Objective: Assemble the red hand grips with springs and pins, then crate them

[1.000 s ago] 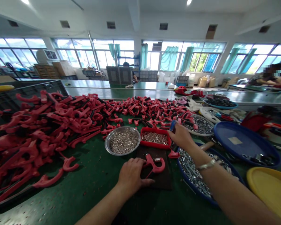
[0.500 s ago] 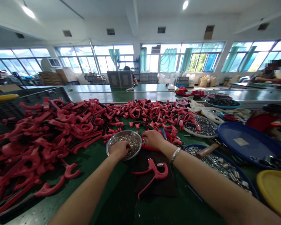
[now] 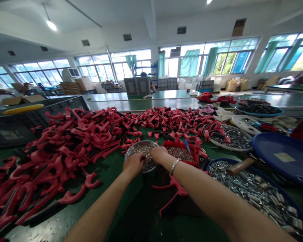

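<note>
A round metal bowl [image 3: 153, 144] of small metal parts stands on the green table. My left hand [image 3: 134, 164] is at its lower left, over the parts, thumb and fingers pressed together; what they hold is too small to make out. On the bowl's right rim is my right hand [image 3: 159, 155], its fingers curled down and mostly hidden. Close to its right stands a red tray [image 3: 196, 158] of small copper-coloured pieces, with a blue item sticking up. Below my right wrist a red clamp-like tool [image 3: 177, 189] lies on a dark pad, partly covered by my forearm.
Red and black handles [image 3: 91, 134] are heaped at the left and back. At the right are a blue tray [image 3: 288, 198] of metal parts with a wooden handle [image 3: 239, 167], a white tray [image 3: 247, 143], and a large blue tray [image 3: 267, 148]. A grey crate [image 3: 12, 131] stands far left.
My right hand has moved left from the red tray to the bowl, uncovering the tray's pieces. My left hand stays at the bowl. The camera view has turned slightly left.
</note>
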### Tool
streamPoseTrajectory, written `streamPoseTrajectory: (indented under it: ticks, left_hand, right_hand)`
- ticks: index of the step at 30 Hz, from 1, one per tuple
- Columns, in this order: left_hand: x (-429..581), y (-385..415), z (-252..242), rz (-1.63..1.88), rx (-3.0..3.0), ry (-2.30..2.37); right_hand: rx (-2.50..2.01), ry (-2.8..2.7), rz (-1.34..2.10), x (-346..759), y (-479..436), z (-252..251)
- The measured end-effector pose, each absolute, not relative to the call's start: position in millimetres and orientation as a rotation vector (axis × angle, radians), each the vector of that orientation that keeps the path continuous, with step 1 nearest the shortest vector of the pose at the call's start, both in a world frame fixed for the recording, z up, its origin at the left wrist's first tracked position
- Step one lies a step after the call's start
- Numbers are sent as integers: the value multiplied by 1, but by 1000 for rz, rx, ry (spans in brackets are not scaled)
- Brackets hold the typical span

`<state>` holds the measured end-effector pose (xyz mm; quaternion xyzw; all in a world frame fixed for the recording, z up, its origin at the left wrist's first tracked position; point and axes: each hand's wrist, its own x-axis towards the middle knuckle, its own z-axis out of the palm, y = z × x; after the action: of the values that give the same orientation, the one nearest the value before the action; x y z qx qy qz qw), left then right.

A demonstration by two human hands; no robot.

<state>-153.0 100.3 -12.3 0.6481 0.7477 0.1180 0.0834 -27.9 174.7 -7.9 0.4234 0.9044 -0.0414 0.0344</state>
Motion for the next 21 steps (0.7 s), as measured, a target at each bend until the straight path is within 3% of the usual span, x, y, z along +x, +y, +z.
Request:
streamPoseTrajectory:
  ticks: [10,21]
  left_hand:
    - [-128,67,-2,547,1917,2038]
    - [-64,48,-14,561,2139,1739]
  right_hand:
    - [1340,3050,-278,2,168,-5]
    - [1691,3069,-211,139,90,-35]
